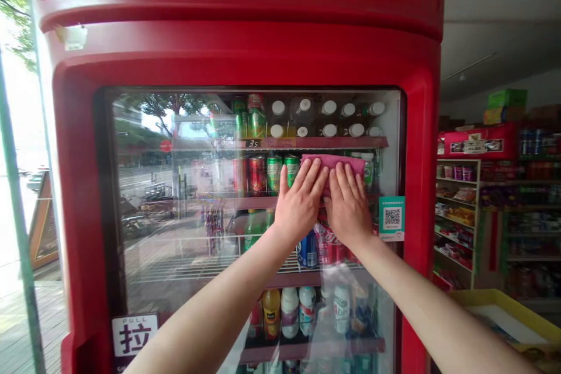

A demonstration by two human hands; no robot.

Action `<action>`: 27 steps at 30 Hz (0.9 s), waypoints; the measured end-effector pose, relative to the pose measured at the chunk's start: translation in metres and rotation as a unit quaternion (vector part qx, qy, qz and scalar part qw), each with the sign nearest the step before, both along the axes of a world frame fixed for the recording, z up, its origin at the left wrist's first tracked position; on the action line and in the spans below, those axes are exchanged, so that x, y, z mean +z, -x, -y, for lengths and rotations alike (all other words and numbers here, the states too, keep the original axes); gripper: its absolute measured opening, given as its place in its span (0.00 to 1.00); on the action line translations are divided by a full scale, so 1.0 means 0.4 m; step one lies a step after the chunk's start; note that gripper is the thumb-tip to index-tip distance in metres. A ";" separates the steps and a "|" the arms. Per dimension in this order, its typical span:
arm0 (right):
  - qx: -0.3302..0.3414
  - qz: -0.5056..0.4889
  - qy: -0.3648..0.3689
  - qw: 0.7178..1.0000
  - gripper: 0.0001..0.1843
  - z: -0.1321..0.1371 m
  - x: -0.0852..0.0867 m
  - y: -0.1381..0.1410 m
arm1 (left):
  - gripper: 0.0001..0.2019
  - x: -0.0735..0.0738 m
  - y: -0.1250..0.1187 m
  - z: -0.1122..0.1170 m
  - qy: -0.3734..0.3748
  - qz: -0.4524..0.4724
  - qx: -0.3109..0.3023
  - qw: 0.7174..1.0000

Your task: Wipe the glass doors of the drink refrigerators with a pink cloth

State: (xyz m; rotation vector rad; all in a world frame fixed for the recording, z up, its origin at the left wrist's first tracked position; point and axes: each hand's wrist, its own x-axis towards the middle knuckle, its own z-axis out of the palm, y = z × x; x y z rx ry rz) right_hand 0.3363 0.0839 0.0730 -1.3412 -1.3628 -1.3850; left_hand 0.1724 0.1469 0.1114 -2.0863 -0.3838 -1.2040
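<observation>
Both my hands press a pink cloth flat against the glass door of a red drinks fridge. My left hand lies with fingers stretched out over the cloth's left part. My right hand lies beside it, fingers also flat, covering the cloth's lower right. Only the cloth's top edge shows above my fingers. Behind the glass stand shelves of cans and bottles.
A green QR sticker sits on the door right of my hands, and a white "PULL" label at bottom left. Shop shelves with goods stand at the right, with a yellow-rimmed chest below. A street lies at left.
</observation>
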 end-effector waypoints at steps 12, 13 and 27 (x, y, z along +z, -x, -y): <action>-0.010 0.044 0.041 0.998 0.47 -0.011 -0.204 0.106 | 0.32 -0.218 0.151 -0.022 -0.031 -0.023 0.048 0.998; -0.009 0.054 0.047 0.997 0.48 -0.016 -0.173 0.106 | 0.32 -0.190 0.158 -0.027 -0.030 -0.022 0.045 0.998; 0.016 0.099 0.044 0.994 0.44 -0.103 0.485 0.200 | 0.29 0.429 0.239 -0.128 -0.082 0.036 0.006 0.996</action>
